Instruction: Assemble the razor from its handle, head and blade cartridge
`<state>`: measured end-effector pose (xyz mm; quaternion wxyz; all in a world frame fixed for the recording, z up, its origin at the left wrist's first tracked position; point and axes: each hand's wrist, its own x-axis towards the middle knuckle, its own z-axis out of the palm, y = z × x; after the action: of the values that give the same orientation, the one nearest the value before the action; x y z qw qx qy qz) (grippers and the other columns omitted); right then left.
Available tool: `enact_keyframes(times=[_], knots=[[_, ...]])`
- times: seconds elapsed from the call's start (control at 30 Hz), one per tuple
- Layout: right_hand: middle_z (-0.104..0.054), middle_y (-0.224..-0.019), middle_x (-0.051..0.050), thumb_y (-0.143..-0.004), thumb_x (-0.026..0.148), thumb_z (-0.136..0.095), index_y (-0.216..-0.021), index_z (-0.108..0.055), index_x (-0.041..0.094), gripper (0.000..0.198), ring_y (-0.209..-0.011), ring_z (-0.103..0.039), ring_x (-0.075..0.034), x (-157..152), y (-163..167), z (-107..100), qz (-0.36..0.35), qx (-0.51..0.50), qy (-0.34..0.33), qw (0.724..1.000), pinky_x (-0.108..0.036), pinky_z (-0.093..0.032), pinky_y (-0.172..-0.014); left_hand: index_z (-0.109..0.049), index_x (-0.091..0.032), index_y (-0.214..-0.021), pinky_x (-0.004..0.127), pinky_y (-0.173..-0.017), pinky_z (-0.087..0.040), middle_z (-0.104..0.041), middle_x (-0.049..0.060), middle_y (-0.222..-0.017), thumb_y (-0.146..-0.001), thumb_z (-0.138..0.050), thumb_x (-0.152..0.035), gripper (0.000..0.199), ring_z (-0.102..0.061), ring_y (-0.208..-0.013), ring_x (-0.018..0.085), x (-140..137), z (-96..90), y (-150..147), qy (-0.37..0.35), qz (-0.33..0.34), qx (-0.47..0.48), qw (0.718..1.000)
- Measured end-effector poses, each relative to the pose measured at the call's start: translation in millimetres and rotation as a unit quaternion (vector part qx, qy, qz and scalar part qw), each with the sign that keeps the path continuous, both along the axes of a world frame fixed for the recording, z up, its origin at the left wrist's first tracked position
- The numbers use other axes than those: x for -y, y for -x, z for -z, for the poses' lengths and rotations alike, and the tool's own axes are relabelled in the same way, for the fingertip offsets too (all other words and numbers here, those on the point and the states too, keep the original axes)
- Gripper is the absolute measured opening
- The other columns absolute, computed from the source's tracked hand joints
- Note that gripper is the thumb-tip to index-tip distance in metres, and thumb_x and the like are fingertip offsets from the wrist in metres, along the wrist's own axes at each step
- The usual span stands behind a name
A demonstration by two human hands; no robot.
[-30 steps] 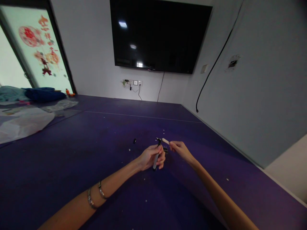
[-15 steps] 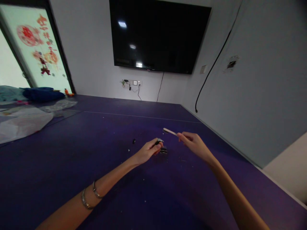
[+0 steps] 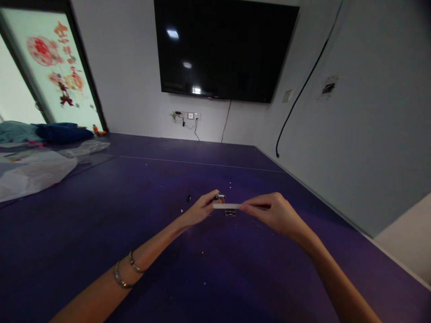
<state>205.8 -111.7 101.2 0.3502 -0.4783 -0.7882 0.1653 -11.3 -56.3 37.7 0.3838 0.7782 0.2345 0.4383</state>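
My left hand (image 3: 200,210) is closed around a small black-and-silver device (image 3: 220,196), whose shiny end sticks out past the fingers; its exact kind is too small to make out. Pinched in my right hand (image 3: 274,211) is a slim white brush (image 3: 226,206), held level, its tip at the left fingers and below the device. Whether the brush touches the device I cannot tell. Just beneath the brush a small black piece with shiny parts (image 3: 230,212) lies on the purple surface (image 3: 188,264). A tiny black piece (image 3: 189,198) lies beyond my left wrist.
White crumbs dot the purple surface. Clear plastic sheeting (image 3: 43,168) and dark blue cloth (image 3: 63,133) lie at the far left, near a small orange object (image 3: 97,130). A television (image 3: 225,49) hangs on the back wall; a black cable (image 3: 303,89) hangs along the right wall.
My right hand has lowered the brush and brought its tip leftward to my left hand. The left hand has shifted slightly left, still holding the device.
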Motion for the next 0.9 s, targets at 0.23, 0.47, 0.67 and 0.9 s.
enact_keyframes(times=[0.23, 0.47, 0.67, 0.9], knots=[[-0.072, -0.077, -0.006, -0.073, 0.045, -0.059, -0.075, -0.074, 0.024, 0.026, -0.068, -0.063, -0.022, 2, 2, -4, 0.021, 0.015, -0.046, 0.999, -0.031, -0.046, -0.060, -0.055, -0.016, -0.080, 0.023, -0.063, -0.032, -0.047, 0.000, -0.072, -0.085, -0.047, -0.031, 0.018, -0.041, -0.068, 0.012, -2, -5.0, 4, 0.003, 0.012, -0.002, 1.000], [-0.071, -0.075, -0.005, -0.075, 0.044, -0.058, -0.075, -0.074, 0.024, 0.026, -0.065, -0.062, -0.021, 0, 4, -2, 0.052, 0.012, -0.049, 0.997, -0.028, -0.042, -0.055, -0.057, -0.016, -0.084, 0.024, -0.065, -0.032, -0.049, 0.000, -0.076, -0.085, -0.049, -0.031, 0.017, -0.042, -0.070, 0.012, -3, -6.1, 5, 0.023, 0.022, 0.005, 0.999], [-0.071, -0.072, -0.005, -0.077, 0.045, -0.055, -0.076, -0.073, 0.023, 0.029, -0.065, -0.061, -0.020, -6, 6, 2, 0.035, -0.010, -0.036, 0.999, -0.028, -0.041, -0.054, -0.058, -0.015, -0.084, 0.024, -0.067, -0.034, -0.051, 0.002, -0.076, -0.084, -0.049, -0.035, 0.021, -0.044, -0.073, 0.013, 0, -5.4, 4, 0.047, 0.027, 0.011, 0.998], [-0.070, -0.072, -0.005, -0.077, 0.046, -0.054, -0.076, -0.073, 0.022, 0.031, -0.064, -0.060, -0.019, -11, 1, 1, 0.010, 0.001, -0.037, 0.999, -0.028, -0.043, -0.057, -0.058, -0.016, -0.081, 0.024, -0.065, -0.032, -0.050, 0.001, -0.073, -0.082, -0.051, -0.035, 0.020, -0.042, -0.070, 0.013, 0, -2.4, 1, 0.062, 0.018, 0.025, 0.998]])
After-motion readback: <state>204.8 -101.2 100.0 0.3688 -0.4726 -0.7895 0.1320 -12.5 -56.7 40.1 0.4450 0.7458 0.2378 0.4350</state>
